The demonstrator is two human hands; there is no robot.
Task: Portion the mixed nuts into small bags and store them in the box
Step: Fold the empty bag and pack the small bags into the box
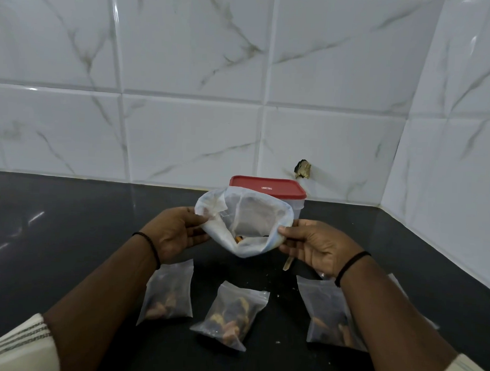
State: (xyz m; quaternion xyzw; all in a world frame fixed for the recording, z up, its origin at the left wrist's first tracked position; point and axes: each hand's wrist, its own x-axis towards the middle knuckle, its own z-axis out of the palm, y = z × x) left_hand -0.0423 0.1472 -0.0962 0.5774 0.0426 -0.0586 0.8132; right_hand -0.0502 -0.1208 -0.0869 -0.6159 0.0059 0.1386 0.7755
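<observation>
From the head camera, both hands hold a large white plastic bag (244, 224) up above the dark counter (70, 221), its mouth spread wide toward the camera. The left hand (175, 235) pinches the bag's left edge between thumb and curled fingers; the right hand (314, 243) pinches the right edge the same way. Deep in the bag, between the two grips, a few nuts (240, 238) show as small orange and dark bits.

Just behind the held bag stands a clear box (298, 209) with a red lid (268, 187) shut on it, close to the tiled wall (185, 100).

Below the hands, nearer the person, three small filled bags lie flat on the counter: one (166, 296) under the left wrist, one (231, 312) below the gap between the hands, one (328, 313) partly hidden under the right forearm. A pale stick-like thing (287, 263) lies just below the right hand; what it is I cannot tell. Each wrist wears a thin black band (352, 266).
</observation>
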